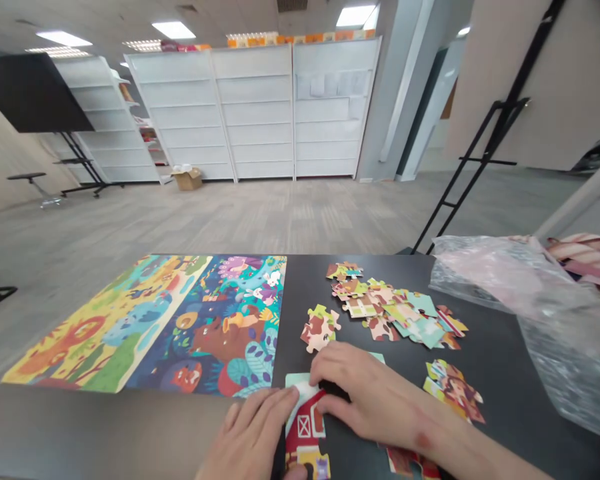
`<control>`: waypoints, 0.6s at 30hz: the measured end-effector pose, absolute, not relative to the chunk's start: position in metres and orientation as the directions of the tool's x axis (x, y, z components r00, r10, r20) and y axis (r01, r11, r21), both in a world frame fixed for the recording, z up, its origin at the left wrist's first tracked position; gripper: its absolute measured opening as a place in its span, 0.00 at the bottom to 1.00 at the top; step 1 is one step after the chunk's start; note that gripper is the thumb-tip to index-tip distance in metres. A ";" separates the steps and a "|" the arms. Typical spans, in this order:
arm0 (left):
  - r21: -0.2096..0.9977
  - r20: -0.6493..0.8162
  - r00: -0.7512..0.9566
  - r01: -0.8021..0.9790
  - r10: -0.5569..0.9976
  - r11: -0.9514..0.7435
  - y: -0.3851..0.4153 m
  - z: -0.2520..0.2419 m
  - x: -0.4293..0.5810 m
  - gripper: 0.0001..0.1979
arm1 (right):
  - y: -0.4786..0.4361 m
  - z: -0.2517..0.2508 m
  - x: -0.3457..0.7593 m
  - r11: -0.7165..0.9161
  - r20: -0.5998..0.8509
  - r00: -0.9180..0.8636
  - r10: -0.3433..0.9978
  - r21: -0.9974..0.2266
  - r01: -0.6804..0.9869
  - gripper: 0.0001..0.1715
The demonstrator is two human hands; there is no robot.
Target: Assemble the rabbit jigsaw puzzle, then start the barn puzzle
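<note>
My left hand (pixel 253 427) lies along the left side of a few joined puzzle pieces (pixel 305 433) showing a red barn with a white roof. Its fingers are stretched out, the tips touching the white roof, and its thumb is mostly out of frame below. My right hand (pixel 360 393) is bent over the upper right of these pieces, thumb and fingers closing on a red-and-white puzzle piece (pixel 319 415) that they partly hide. Just beyond it lies a cow puzzle piece (pixel 321 328). More red pieces (pixel 405 461) show under my right forearm.
Loose puzzle pieces (pixel 380 307) are heaped farther back, with another small group (pixel 454 389) at the right. Two finished-looking animal pictures (pixel 180 327) cover the left of the black table (pixel 307 273). Clear plastic wrapping (pixel 545 320) lies on the right edge.
</note>
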State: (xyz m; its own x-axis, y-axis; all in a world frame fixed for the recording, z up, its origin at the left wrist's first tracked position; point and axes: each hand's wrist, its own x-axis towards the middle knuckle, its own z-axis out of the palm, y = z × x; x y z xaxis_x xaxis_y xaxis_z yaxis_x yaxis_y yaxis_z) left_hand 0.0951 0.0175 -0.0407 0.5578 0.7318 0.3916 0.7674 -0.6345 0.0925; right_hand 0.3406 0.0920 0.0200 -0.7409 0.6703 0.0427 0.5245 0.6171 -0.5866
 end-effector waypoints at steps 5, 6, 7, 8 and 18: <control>0.132 0.387 0.512 0.792 0.767 -0.596 0.016 -0.044 0.096 0.29 | 0.104 0.020 0.356 0.623 0.186 -0.630 0.754 -0.509 0.594 0.17; 0.129 0.399 0.502 0.797 0.767 -0.589 0.015 -0.045 0.095 0.28 | 0.107 0.021 0.359 0.605 0.203 -0.593 0.779 -0.491 0.627 0.19; 0.126 0.415 0.494 0.801 0.764 -0.586 0.015 -0.046 0.095 0.27 | 0.110 0.021 0.362 0.586 0.216 -0.558 0.801 -0.473 0.658 0.20; 0.124 0.431 0.487 0.802 0.760 -0.584 0.015 -0.046 0.094 0.26 | 0.113 0.022 0.365 0.567 0.226 -0.528 0.819 -0.461 0.683 0.21; -0.104 0.388 0.651 0.734 0.652 -0.671 0.023 -0.049 0.092 0.26 | 0.117 0.043 0.403 0.318 -0.161 -0.420 0.893 -0.432 0.844 0.14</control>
State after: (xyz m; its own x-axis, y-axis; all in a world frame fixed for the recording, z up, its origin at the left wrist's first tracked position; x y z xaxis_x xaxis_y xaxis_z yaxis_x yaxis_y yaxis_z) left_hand 0.0916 0.0227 -0.0490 0.6510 0.6525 0.3879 0.7343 -0.6708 -0.1040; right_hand 0.4030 0.1170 0.0434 -0.4196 0.8932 -0.1614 0.8439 0.3184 -0.4318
